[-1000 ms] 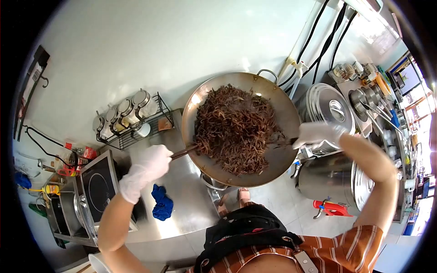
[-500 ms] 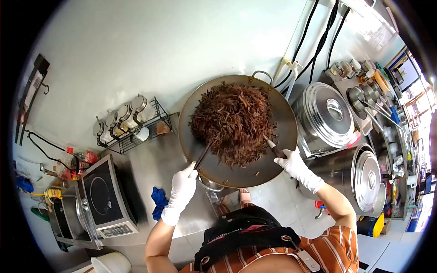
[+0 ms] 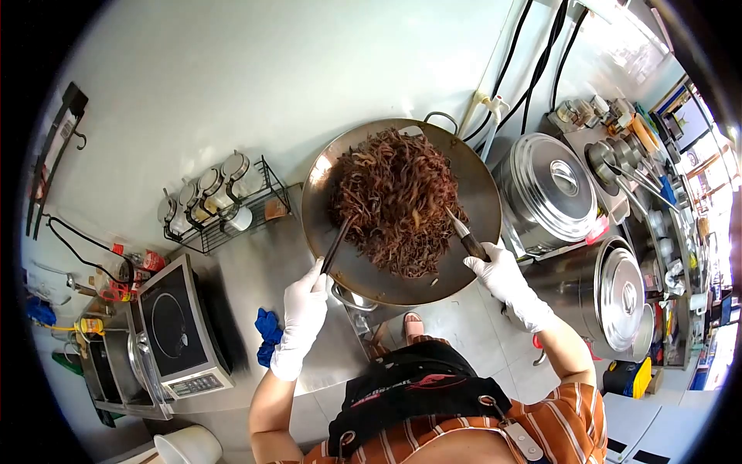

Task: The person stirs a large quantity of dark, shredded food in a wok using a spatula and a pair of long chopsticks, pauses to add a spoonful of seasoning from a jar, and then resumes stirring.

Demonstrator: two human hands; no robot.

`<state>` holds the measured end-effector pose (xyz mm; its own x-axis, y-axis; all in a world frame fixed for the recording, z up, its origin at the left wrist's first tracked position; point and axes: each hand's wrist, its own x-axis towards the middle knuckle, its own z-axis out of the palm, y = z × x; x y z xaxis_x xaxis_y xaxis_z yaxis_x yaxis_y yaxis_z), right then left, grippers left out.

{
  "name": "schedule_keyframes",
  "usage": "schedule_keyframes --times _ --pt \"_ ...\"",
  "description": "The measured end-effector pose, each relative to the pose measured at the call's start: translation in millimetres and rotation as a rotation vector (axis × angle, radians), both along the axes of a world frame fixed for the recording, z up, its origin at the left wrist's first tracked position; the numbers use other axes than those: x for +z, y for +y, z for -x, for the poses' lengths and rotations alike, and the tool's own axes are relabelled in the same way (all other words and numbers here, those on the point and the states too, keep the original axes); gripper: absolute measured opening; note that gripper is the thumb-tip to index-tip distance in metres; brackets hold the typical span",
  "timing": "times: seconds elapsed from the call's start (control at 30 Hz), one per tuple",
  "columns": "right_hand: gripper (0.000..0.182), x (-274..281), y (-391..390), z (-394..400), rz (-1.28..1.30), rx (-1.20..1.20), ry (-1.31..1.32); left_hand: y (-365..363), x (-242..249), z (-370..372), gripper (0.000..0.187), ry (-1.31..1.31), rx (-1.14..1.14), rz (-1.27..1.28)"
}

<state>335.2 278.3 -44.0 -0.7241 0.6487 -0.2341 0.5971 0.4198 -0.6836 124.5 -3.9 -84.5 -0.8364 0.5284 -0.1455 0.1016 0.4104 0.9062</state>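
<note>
A large wok holds a mound of dark brown shredded food. My left hand, in a white glove, is closed around a dark stick-like utensil handle whose far end runs into the left side of the mound. On the right, my gloved right hand grips a spatula by its dark handle; its metal neck enters the shreds and the blade is buried. A pale metal edge pokes out at the far side of the mound.
Left of the wok, a steel counter carries a wire rack of jars, a blue cloth and an induction cooker. Lidded steel pots stand close on the right. A white wall rises behind.
The mound has shifted and been lifted toward the far side, and a metal edge now shows there. Both hands keep their grips. More of the wok's near handle is visible.
</note>
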Motion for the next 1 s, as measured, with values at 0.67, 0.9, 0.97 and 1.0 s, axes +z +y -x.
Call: schedule_keyframes --times 0.67,0.9,0.97,1.0 --pt "0.022 128 65 18 -0.914 0.625 -0.443 -42 51 63 0.023 0.529 -0.339 0.581" --pt "0.037 158 62 90 -0.201 0.608 -1.277 -22 77 91 0.027 0.455 -0.475 0.818" --pt "0.035 115 73 89 0.147 0.515 -1.023 -18 77 94 0.026 0.393 -0.491 0.812" --pt "0.031 71 79 84 0.240 0.437 -0.872 -14 72 92 0.026 0.394 -0.485 0.811"
